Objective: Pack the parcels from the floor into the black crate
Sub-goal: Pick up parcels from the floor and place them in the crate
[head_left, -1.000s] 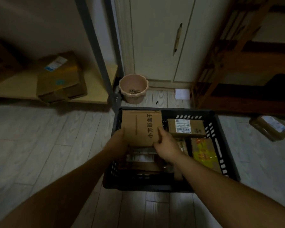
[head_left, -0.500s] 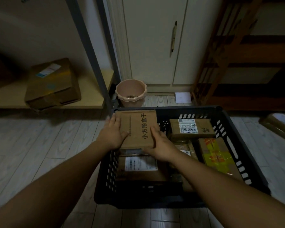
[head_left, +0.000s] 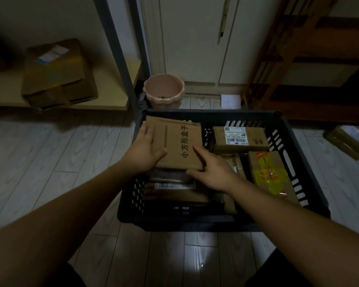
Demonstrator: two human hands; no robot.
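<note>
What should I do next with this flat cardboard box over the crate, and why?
Probably lower the flat cardboard box onto the stacked parcels beneath it and let go: left hand and right hand both grip it over the far-left corner of the black crate, and a floor parcel waits nearby.

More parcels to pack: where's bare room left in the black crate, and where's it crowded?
Only a narrow gap by the far wall of the black crate, between the held flat box and the labelled parcel. The yellow-taped parcel and stacked parcels crowd the rest.
</note>
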